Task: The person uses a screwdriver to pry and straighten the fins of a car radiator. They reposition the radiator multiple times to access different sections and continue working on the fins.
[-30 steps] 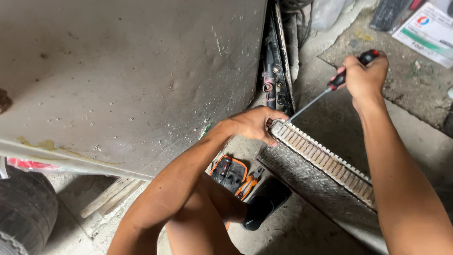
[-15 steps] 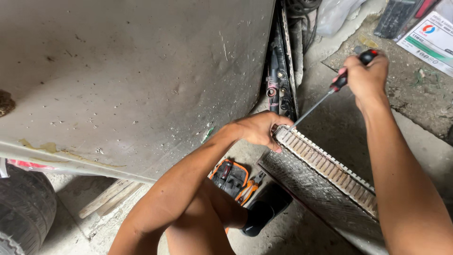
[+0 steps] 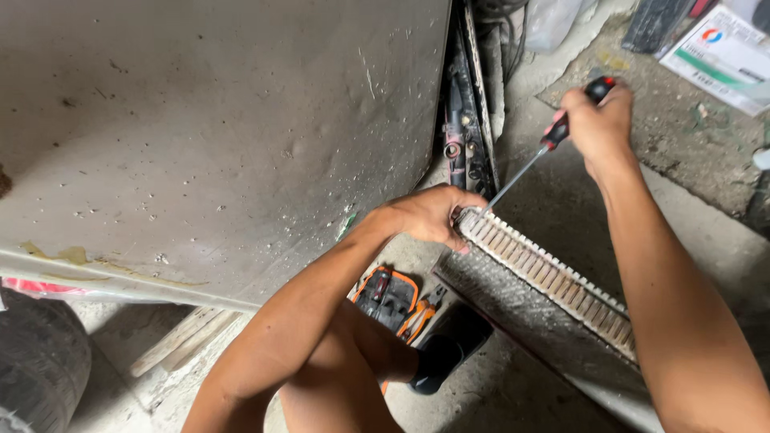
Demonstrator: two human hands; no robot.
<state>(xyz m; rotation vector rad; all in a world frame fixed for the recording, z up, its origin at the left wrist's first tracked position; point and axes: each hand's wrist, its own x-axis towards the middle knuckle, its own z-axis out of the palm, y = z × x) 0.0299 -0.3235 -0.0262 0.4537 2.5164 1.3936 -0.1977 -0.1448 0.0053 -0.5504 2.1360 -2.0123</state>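
Screwdriver tip set at the near-left corner of a finned radiator core

The right hand (image 3: pixel 600 120) was closed around the red-and-black handled screwdriver (image 3: pixel 553 138), its thin steel shaft slanting down and left to the end of the long, grey, finned metal radiator (image 3: pixel 545 277), whose long axis ran from that corner away down-right. The left hand (image 3: pixel 425 218) was nearer, fingers curled over that same corner, hiding the tip and whatever fastener it met. The radiator's far end was cut off by the right forearm. An orange-and-black tool pouch (image 3: pixel 391 298) lay below, beside the big dented grey panel (image 3: pixel 216 128).
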